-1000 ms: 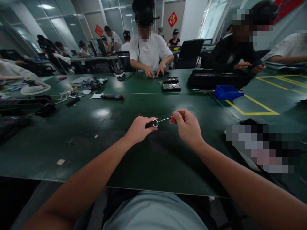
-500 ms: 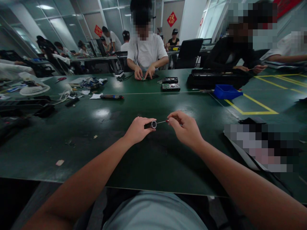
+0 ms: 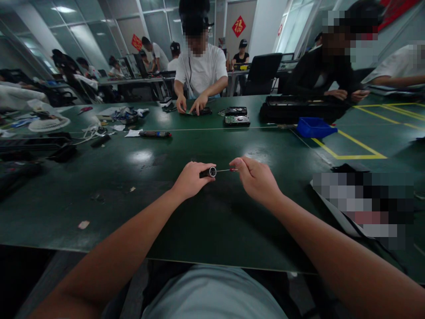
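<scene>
Black cylinder [image 3: 206, 174] with a silver-rimmed end is held at about the middle of the desk's [image 3: 206, 230] length, set well back from the near edge. Its rimmed end is turned towards the right side and the near edge; whether the desktop is touched by its underside cannot be told. It is gripped by the left hand [image 3: 191, 179], which is partly closed, the fingers laid along the far side and the thumb along the near side. By its red handle a thin screwdriver [image 3: 233, 169] is pinched between the thumb and curled fingers of the right hand [image 3: 259, 178]. Its shaft is pointed level at the rimmed end; whether the tip is inside cannot be made out.

Beyond the left hand, a dark rod [image 3: 155, 134] with a red tip is laid beside a white paper [image 3: 133, 133]. Towards the far edge, two hard drives [image 3: 237, 120] are placed one behind the other. Farther right, a blue tray [image 3: 316, 128] is set in front of a long black casing [image 3: 299, 108]. Near the left part of the near edge, a paper scrap [image 3: 83, 225] is seen. At the far edge, a small item is handled by a co-worker [image 3: 204, 68] in a white shirt.
</scene>
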The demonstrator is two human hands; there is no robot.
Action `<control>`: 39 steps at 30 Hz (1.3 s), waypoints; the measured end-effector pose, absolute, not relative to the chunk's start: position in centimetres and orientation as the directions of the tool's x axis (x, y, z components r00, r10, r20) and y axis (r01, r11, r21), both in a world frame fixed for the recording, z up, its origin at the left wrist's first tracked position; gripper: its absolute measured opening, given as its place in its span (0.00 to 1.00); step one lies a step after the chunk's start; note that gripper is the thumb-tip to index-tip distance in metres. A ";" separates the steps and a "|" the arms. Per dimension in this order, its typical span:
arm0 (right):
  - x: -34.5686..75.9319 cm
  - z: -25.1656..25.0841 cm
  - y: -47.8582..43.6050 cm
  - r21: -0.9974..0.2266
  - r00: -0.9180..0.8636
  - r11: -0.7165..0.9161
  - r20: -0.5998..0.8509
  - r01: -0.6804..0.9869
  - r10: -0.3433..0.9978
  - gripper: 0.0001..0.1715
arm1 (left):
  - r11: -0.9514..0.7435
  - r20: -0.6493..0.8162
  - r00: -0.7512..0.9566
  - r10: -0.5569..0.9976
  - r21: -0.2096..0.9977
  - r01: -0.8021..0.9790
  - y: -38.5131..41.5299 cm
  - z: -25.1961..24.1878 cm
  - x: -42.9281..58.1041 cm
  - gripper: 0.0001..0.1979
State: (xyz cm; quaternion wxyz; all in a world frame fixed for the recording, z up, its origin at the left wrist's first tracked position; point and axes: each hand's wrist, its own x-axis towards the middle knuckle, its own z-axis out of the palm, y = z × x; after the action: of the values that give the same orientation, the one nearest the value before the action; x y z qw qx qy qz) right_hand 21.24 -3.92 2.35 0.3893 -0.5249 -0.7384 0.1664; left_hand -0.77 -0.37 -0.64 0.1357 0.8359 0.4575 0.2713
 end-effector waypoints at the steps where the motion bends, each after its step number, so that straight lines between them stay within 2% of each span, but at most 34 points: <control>1: 21.3 2.3 -3.8 -0.658 -0.140 0.389 0.399 0.645 0.906 0.22 | -0.546 0.332 0.434 0.837 0.475 0.690 -0.4 -0.7 -0.8 0.20; 7: 21.2 2.4 -4.1 -0.699 -0.175 0.410 0.385 0.586 0.906 0.23 | -0.530 0.327 0.418 0.848 0.489 0.693 -0.5 -0.4 -0.8 0.19; 10: 21.2 2.5 -4.2 -0.704 -0.169 0.401 0.378 0.586 0.910 0.19 | -0.523 0.318 0.415 0.852 0.497 0.693 -0.5 -0.3 -0.7 0.19; 13: 21.2 2.3 -4.0 -0.709 -0.145 0.364 0.351 0.603 0.925 0.21 | -0.521 0.316 0.415 0.853 0.496 0.694 -0.5 -0.3 -0.8 0.20; 16: 21.2 1.9 -3.7 -0.755 -0.096 0.348 0.357 0.556 0.929 0.17 | -0.511 0.313 0.404 0.859 0.498 0.701 -0.4 -0.2 -0.8 0.19; 21: 20.9 1.2 -3.2 -0.867 -0.061 0.357 0.359 0.347 0.931 0.11 | -0.498 0.293 0.403 0.867 0.496 0.711 -0.4 -0.2 -0.8 0.19; 24: 20.8 0.9 -2.7 -0.936 -0.025 0.304 0.305 0.178 0.952 0.13 | -0.510 0.332 0.387 0.860 0.527 0.680 -0.4 -0.4 -0.6 0.20; 27: 21.3 0.7 -1.8 -0.980 0.063 0.172 0.167 -0.096 0.984 0.14 | -0.576 0.437 0.383 0.814 0.527 0.624 -0.3 -0.5 -0.5 0.21; 28: 21.5 0.6 -1.4 -0.979 0.037 0.106 0.101 -0.176 0.994 0.14 | -0.600 0.456 0.398 0.796 0.509 0.617 -0.2 -0.5 -0.5 0.21; 30: 22.0 0.4 -0.8 -0.965 0.035 0.029 0.021 -0.262 0.999 0.15 | -0.614 0.446 0.429 0.786 0.479 0.627 0.0 -0.5 -0.5 0.20; 33: 22.3 0.1 -0.3 -0.973 0.116 0.069 0.045 -0.219 0.992 0.12 | -0.579 0.381 0.438 0.814 0.477 0.662 0.3 -0.7 -0.5 0.19; 39: 21.5 0.0 -1.4 -0.959 0.129 0.255 0.271 0.122 0.954 0.12 | -0.581 0.365 0.453 0.813 0.489 0.650 0.2 -0.9 -0.4 0.20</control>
State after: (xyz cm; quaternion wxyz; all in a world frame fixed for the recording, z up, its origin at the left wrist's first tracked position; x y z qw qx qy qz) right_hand 21.54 -1.43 0.00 0.5702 -0.4892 -0.5501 0.3647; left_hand -0.43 0.22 -0.85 0.1407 0.8407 0.4353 0.2899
